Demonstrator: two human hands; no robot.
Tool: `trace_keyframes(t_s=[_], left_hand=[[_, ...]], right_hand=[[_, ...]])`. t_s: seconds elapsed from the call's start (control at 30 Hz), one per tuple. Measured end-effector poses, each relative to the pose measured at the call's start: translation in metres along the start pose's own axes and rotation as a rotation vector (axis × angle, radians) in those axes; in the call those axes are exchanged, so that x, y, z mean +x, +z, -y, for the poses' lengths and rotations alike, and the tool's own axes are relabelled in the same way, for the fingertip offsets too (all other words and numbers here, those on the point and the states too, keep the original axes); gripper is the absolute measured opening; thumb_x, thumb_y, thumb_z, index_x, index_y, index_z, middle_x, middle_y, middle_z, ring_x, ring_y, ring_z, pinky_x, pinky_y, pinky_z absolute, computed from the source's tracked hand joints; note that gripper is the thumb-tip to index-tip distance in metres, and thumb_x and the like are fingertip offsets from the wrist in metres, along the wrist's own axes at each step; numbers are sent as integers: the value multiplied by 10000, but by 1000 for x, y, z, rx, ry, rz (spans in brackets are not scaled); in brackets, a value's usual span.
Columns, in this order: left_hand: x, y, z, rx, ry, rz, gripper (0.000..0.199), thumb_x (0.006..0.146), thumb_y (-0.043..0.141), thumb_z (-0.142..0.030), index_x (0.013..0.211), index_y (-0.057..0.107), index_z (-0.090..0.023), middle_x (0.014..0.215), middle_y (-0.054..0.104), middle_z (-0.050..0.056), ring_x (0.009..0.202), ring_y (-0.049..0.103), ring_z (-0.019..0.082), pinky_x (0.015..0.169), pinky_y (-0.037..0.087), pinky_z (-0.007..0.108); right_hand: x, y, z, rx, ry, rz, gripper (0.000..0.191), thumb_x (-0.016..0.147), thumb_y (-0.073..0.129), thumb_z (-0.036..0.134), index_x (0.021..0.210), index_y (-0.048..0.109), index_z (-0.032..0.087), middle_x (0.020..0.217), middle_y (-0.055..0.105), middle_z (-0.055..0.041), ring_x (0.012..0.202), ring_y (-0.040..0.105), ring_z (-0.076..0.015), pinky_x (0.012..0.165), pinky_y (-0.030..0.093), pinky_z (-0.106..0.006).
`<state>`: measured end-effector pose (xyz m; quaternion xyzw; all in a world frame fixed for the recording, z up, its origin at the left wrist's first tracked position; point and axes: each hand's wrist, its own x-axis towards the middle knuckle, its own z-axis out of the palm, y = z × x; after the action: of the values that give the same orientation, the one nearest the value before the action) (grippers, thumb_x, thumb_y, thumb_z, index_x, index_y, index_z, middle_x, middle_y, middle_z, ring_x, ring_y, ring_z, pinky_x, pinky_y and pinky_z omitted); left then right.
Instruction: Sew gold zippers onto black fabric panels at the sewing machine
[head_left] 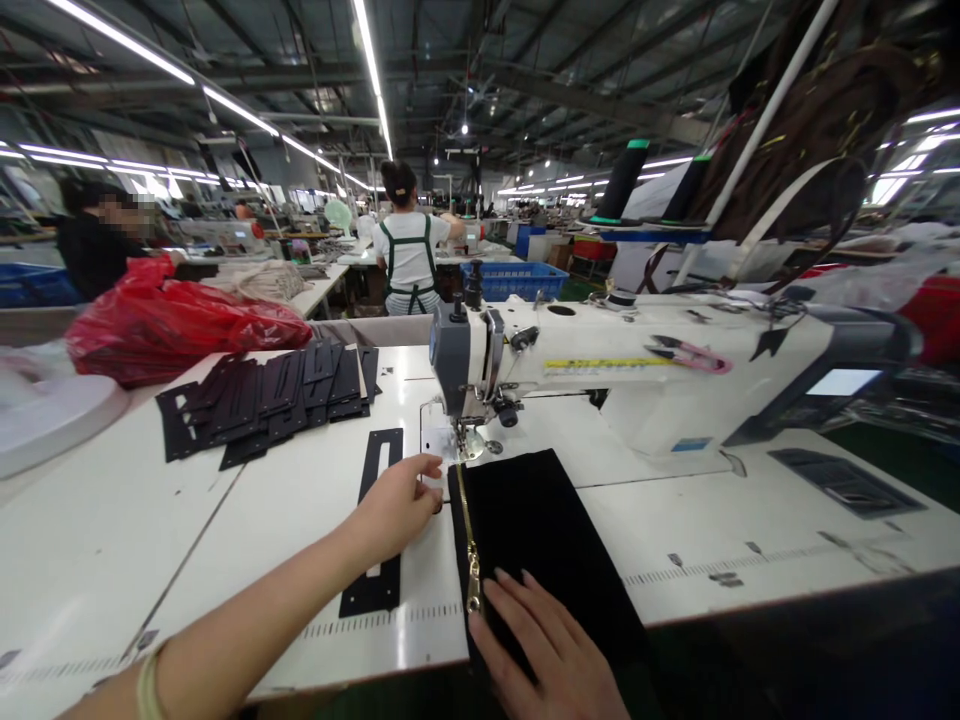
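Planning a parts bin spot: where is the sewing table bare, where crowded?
Bare: white tabletop between the pile of black slotted strips and the left hand; also the stretch right of the black zippered fabric. Crowded: around the white sewing machine's needle, where both hands work.
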<state>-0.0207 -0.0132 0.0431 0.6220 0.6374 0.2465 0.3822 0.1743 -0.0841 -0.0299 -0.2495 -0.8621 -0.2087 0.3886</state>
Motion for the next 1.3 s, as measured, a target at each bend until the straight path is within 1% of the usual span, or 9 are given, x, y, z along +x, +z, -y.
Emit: trace_keyframes(t_s=[0.17,0.37,0.53,0.63,0.73,0.83,0.93,1.07,1.3], left_hand=[[16,10,2,-55,-76,81,419,804,497,-422,1050,486,-83,757,645,78,579,630,175,460,441,241],[28,18,2,137,56,-34,295,690,643,-360,559,461,-169,485,458,-42,506,496,138,476,330,239],[28,24,2,325,201,-172,207,765,579,-315,626,501,-182,583,505,-13,620,527,183,561,361,281],[20,20,2,393,284,-208,122,794,559,-274,864,569,-175,847,609,50,839,567,230,733,420,337],[4,13,2,488,396,-219,429,787,600,-332,1171,486,-178,1238,509,99,1160,440,252,995,301,400],[-13,10,4,671,507,-71,808,692,589,-633,1315,370,-166,1385,373,130,1300,264,319,1080,58,533],[-21,13,5,762,510,125,1076,595,471,-809,1380,249,-109,1431,244,180,1323,156,379,1047,-28,609],[-16,18,4,794,483,182,1119,584,441,-823,1381,232,-66,1441,162,213,1325,110,392,1044,-6,615],[-9,3,10,819,481,164,1132,579,502,-780,1399,160,-79,1449,138,207,1338,84,354,1060,38,581]], right_hand=[[1,-14,-8,92,4,138,235,797,523,116,992,653,139,995,676,-94,946,632,-220,792,554,-323],[-3,-13,-6,88,-36,123,232,796,531,87,984,656,139,974,683,-72,926,639,-218,806,551,-319],[-1,-7,-1,25,-36,55,207,840,478,86,905,673,113,911,698,-76,869,658,-209,756,567,-265],[2,-10,-2,19,-25,74,244,881,467,233,906,673,104,912,697,-97,857,661,-230,709,578,-279],[12,-16,-16,128,33,118,276,890,433,245,970,654,101,940,690,-103,851,663,-199,694,572,-244],[31,-12,-40,180,158,216,310,874,377,121,1073,613,90,1072,644,-123,980,613,-191,817,534,-288],[46,8,-63,200,180,404,379,877,355,144,1209,521,70,1261,517,-130,1188,461,-222,982,410,-411],[50,32,-74,248,175,615,478,880,370,211,1340,363,81,1398,338,-104,1302,285,-208,1055,283,-459],[46,32,-73,274,214,618,504,880,382,229,1366,321,110,1425,283,-106,1320,241,-199,1074,232,-448]])
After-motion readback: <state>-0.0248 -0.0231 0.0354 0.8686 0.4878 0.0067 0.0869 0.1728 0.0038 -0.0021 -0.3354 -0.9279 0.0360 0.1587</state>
